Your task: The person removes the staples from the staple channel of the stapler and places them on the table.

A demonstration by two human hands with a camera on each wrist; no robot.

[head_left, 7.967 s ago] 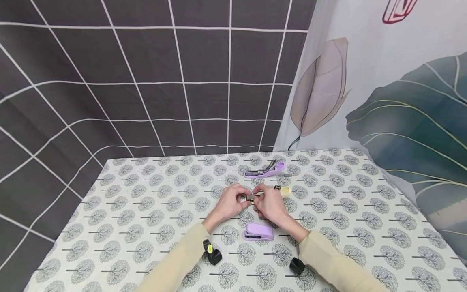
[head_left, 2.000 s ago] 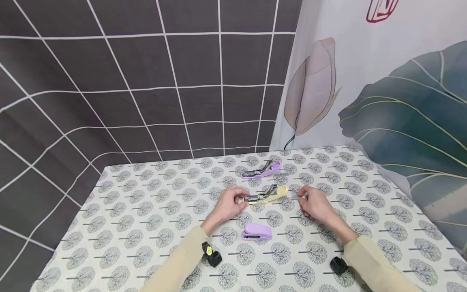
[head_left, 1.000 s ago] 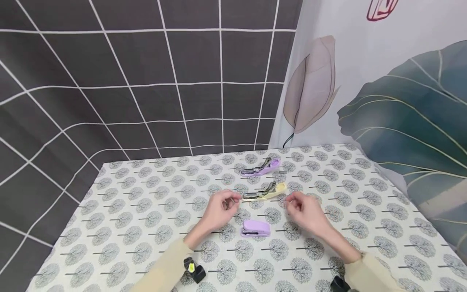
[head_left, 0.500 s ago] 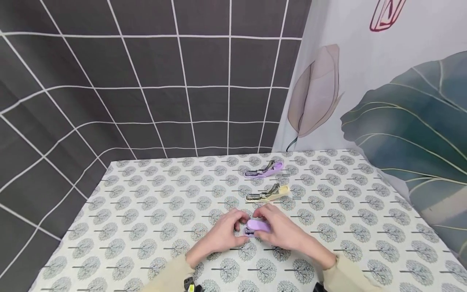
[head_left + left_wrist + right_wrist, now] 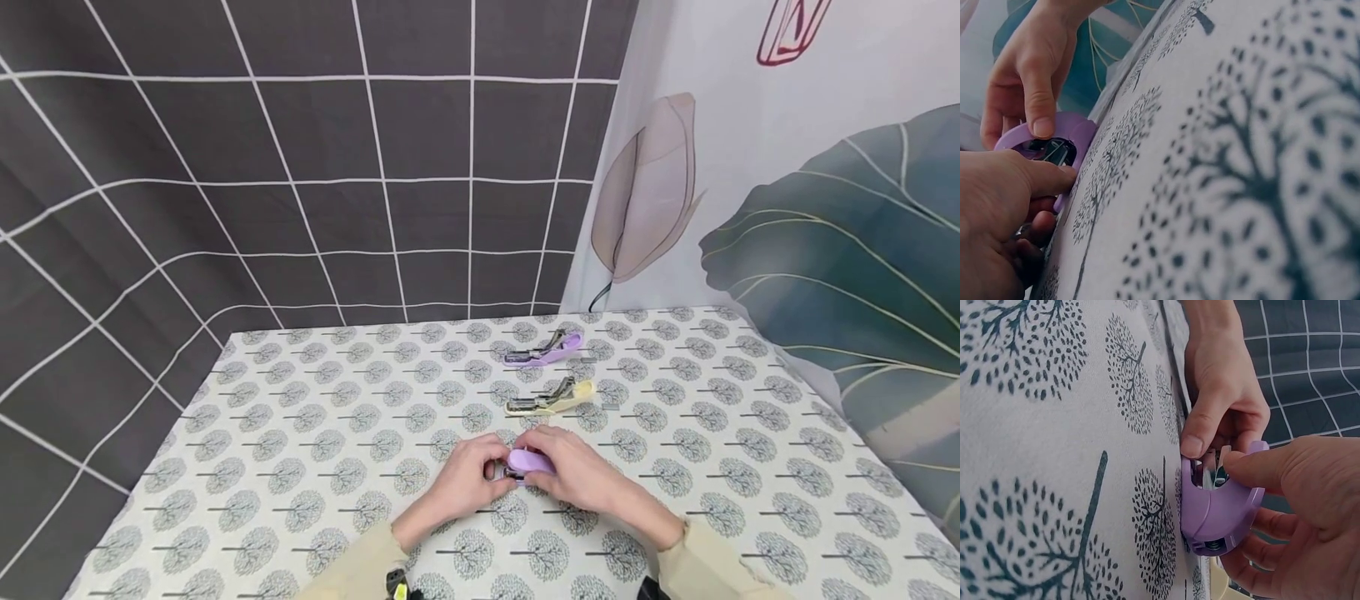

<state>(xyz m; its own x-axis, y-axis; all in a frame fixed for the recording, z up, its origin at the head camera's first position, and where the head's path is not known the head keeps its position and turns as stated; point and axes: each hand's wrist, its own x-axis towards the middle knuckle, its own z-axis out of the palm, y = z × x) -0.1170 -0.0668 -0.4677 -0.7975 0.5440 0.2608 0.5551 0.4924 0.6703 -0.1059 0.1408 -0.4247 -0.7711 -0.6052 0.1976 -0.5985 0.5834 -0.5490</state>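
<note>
My right hand [image 5: 577, 473] grips the nearer purple stapler [image 5: 531, 461] from three o'clock, my left hand [image 5: 467, 477] pinches its front at nine, down on the tree-print cloth [image 5: 300, 467]; yellow stapler [image 5: 555, 406] splayed open at twelve!

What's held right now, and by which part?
Nearest purple stapler: right hand grips it by its sides. Left hand is at its front end; whether it grips anything, I can't tell.

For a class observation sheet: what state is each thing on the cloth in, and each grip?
Far purple stapler, folded open
Yellow stapler, folded open
Grey strips, lying flat
Near purple stapler, held, not folded open
Left grip, holding near purple stapler
Right grip, holding near purple stapler
</note>
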